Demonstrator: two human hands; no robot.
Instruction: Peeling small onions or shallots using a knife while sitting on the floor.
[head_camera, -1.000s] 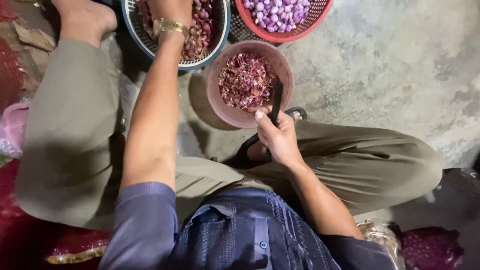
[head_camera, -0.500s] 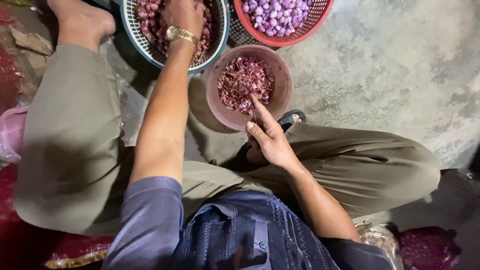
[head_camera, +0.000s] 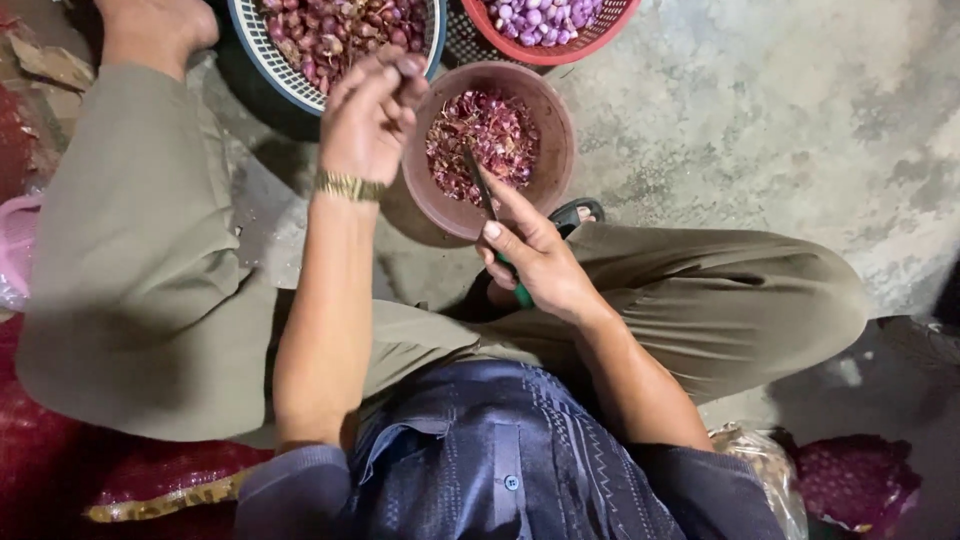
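Observation:
My left hand (head_camera: 368, 115), with a gold watch on the wrist, pinches a small unpeeled shallot (head_camera: 410, 66) between its fingertips, just above the rim of a blue and white basket (head_camera: 262, 62) of red shallots. My right hand (head_camera: 535, 255) grips a small knife (head_camera: 484, 188) with a green handle; its blade points over a brown bowl (head_camera: 552, 125) full of red shallot skins. I am squatting, with my knees spread to either side.
A red basket (head_camera: 546, 52) of peeled purple shallots stands at the top. Red mesh sacks (head_camera: 150, 475) lie at the lower left and a bag of shallots (head_camera: 850, 480) at the lower right. Bare concrete floor (head_camera: 780, 110) spreads to the right.
My left hand has drawn back out of the blue and white basket with a shallot and come toward the brown bowl. My right hand with the knife has stayed by the bowl.

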